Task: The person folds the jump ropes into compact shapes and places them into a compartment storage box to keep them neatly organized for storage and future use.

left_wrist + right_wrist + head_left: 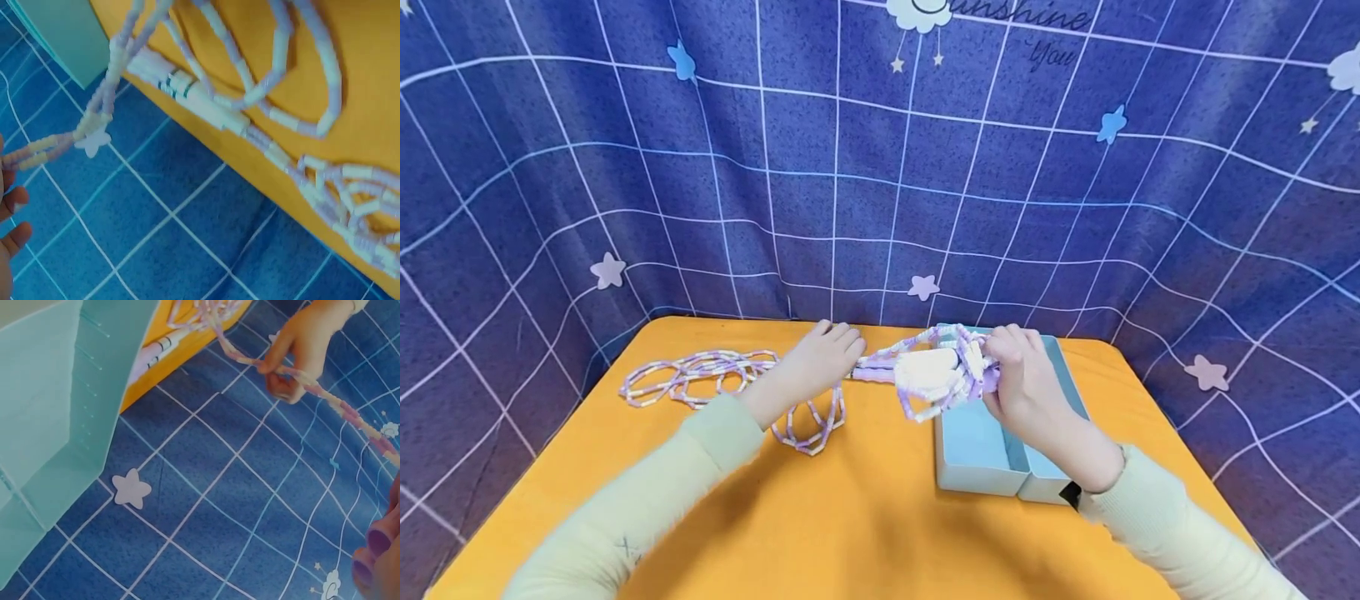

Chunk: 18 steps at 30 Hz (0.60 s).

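Note:
My right hand (1026,379) grips a bundled purple-and-white beaded jump rope (958,392) above the box. Two purple handle ends (378,542) poke out of that hand in the right wrist view. With thumb and fingers, my left hand (306,353) pinches strands of this rope, which run taut between the hands. In the head view the left hand (823,358) hides its own grip. A second beaded jump rope (369,200) lies loosely looped on the table, its pale handles (187,94) side by side near the far edge.
A light blue open box (977,479) with two sections stands on the right of the orange-covered table (880,533). A dark blue curtain (880,192) with a white grid and stars hangs close behind and around the table.

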### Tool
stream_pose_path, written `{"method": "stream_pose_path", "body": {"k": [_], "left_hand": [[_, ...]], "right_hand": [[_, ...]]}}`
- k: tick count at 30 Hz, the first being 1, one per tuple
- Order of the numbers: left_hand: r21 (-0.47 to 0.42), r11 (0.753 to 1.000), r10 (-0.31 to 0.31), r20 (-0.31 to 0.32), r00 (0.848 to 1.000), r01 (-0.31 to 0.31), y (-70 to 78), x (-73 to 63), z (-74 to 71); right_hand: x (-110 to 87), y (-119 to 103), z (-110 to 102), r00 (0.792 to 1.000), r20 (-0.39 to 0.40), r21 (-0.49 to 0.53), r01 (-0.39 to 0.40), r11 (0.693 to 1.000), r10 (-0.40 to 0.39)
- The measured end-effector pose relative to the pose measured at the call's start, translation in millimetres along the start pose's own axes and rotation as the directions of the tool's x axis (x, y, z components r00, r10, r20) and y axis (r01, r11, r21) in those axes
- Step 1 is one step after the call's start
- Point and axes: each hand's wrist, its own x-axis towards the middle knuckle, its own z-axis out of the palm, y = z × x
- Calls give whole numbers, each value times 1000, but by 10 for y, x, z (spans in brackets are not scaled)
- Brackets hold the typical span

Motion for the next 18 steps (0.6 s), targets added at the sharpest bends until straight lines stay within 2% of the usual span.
{"method": "stream_pose_path", "body": {"k": [6,12,18], "left_hand": [[-7,1000,-27,-31,999,27,206,-19,-35],[0,1000,-1,-30,1000,1,388,-42,-137],[20,1000,-7,-26,1000,8,513,-73,-243]], "right_hand": [[47,-4,28,990,-44,-44,-137,990,135],[93,22,56,969,-66,-95,-242,966,236],[144,75,67,945,-40,-149,-328,933,326]]}}
